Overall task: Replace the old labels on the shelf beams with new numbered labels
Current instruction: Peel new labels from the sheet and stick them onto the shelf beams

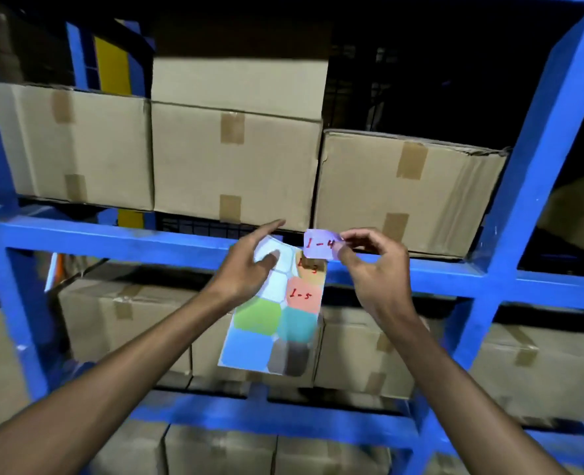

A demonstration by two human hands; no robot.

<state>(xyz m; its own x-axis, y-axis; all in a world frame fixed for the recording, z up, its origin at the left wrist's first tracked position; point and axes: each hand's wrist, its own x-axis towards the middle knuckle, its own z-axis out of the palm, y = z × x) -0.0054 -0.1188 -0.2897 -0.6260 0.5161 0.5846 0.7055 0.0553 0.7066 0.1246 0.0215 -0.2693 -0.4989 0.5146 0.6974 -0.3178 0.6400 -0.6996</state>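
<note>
Blue shelf beam (112,236) under taped cartons (232,166). Right hand (372,265) at 3 o'clock, grip pinching purple label (319,244) marked 1-4; left hand (249,265) pinches the sticker sheet (273,323).

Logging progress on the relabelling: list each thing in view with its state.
Left hand: holding the sticker sheet.
Right hand: pinching the 1-4 label.
1-4 label: peeled off, not yet stuck.
Sticker sheet: partly used; 1-5 remains.
Shelf beam: bare here.
Boxes: taped shut.
</note>
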